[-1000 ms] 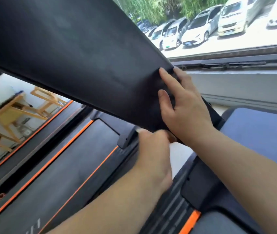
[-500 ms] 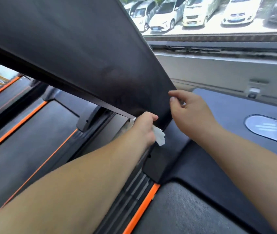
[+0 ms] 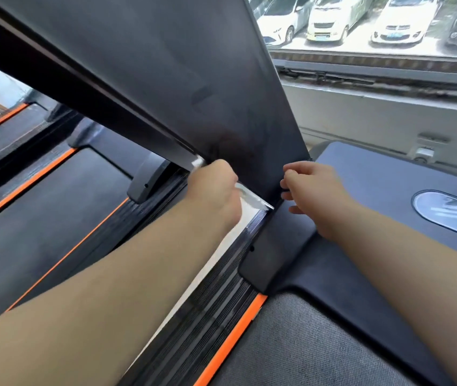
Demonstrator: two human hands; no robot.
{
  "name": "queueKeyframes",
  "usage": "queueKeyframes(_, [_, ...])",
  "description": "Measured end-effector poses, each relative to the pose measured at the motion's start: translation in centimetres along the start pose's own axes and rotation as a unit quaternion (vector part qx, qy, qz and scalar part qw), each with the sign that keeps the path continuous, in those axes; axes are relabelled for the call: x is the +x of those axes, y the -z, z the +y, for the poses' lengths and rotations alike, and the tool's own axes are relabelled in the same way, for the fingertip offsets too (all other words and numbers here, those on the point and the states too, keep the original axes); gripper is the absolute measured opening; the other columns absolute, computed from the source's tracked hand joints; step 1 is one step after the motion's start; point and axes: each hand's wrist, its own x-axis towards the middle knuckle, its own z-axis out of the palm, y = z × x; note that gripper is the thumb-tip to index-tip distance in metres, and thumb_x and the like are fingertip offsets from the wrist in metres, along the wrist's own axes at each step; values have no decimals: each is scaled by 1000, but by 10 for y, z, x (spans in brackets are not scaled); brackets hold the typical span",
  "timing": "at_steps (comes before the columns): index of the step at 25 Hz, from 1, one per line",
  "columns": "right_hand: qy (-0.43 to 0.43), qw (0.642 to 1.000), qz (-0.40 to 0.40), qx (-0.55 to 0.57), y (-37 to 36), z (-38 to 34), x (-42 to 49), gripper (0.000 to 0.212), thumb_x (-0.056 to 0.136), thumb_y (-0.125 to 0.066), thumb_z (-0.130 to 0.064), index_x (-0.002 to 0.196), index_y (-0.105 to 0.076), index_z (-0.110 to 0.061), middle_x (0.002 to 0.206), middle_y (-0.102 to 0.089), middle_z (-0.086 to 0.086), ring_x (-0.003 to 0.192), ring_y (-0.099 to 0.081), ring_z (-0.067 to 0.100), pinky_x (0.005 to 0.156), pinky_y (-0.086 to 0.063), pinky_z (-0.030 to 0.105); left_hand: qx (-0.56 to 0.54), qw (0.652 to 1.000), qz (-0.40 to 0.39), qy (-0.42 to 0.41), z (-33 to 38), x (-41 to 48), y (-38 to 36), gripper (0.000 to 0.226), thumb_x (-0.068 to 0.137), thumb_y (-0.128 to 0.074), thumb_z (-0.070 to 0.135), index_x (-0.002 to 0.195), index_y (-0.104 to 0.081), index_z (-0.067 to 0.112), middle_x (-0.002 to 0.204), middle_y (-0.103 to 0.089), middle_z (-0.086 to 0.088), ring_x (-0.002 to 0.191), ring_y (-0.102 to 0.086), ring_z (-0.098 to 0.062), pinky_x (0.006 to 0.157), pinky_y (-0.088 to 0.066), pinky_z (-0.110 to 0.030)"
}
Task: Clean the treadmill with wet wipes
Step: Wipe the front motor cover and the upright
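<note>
Fingers (image 3: 291, 174) of the right hand (image 3: 315, 199) curled over the near edge of the treadmill post (image 3: 194, 79), apparently pinching it just above the base cover (image 3: 274, 254). Left hand (image 3: 216, 188) closed around a white wipe (image 3: 249, 197), pressing it to the foot of the same post, above the ribbed side rail (image 3: 216, 296). Looks like wiping of the post's lowest stretch, steadied from the other side. Next calls for a firm drag along the joint, then on to the base cover and orange stripe (image 3: 230, 341), without snagging the wipe in the gap.
</note>
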Motion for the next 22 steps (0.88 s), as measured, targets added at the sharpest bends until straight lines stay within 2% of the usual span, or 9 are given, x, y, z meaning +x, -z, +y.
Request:
queueKeyframes(2, [-16,999,-8,37,-13,-7,5,35,95,-47,-19,121,-67,-30,90,-71,0,92,-73,27,72,-57,37,-25,995,11,-99,8,-11,11,33,89,-42,-14,96,-56,15,70,-54,3,58,-49,-9,62,-45,-19])
queueKeyframes(4, [-25,998,-14,51,-23,-10,6,38,94,-46,-14,124,-66,-26,92,-71,1,88,-73,26,71,-59,38,-72,991,-22,-113,-4,-13,6,49,83,-33,-20,98,-59,19,68,-57,11,61,-48,-6,71,-42,-19])
queueKeyframes(6, [-40,997,-11,67,-23,-9,3,37,93,-46,-10,120,-68,-23,102,-72,6,91,-74,25,76,-62,40,-72,994,-39,-75,-20,-10,-11,47,83,-32,-21,97,-54,18,71,-53,7,65,-44,-9,67,-41,-20])
queueKeyframes(8, [-47,997,-7,68,-18,-6,-2,33,94,-47,-8,115,-68,-22,105,-73,9,91,-74,23,78,-61,41,-67,997,-30,-28,-39,11,-24,39,84,-34,-20,87,-51,14,72,-50,2,66,-44,-14,62,-42,-21])
queueKeyframes(11, [-56,997,1,48,-3,6,-10,30,94,-47,-10,109,-69,-24,97,-76,7,93,-74,24,81,-60,41,-23,999,-34,31,-70,46,-40,31,83,-39,-17,78,-52,10,74,-48,-4,71,-44,-20,73,-43,-30])
queueKeyframes(14, [-65,997,8,44,12,22,-21,28,95,-47,-12,105,-70,-25,91,-77,6,92,-75,26,72,-58,36,14,996,-72,60,-98,67,-50,29,79,-37,-18,73,-46,9,70,-42,-6,60,-36,-20,55,-32,-28])
queueKeyframes(16, [-70,997,4,44,13,26,-27,26,97,-48,-14,106,-70,-24,90,-78,7,92,-75,27,70,-56,34,37,992,-105,58,-107,80,-50,32,72,-35,-21,71,-46,9,70,-44,-5,59,-35,-19,51,-29,-30])
queueKeyframes(20, [-72,996,-33,32,-2,22,-33,24,97,-49,-15,102,-71,-24,86,-79,5,88,-76,25,72,-58,34,28,992,-104,73,-109,100,-43,34,70,-35,-17,87,-53,6,73,-50,-11,60,-44,-22,59,-35,-38])
queueKeyframes(22, [-78,995,-54,16,-13,20,-33,22,98,-50,-14,98,-71,-21,90,-78,9,83,-76,25,71,-56,34,-22,987,-120,105,-100,92,-29,34,78,-44,-12,102,-56,7,92,-58,-14,76,-56,-27,69,-48,-43])
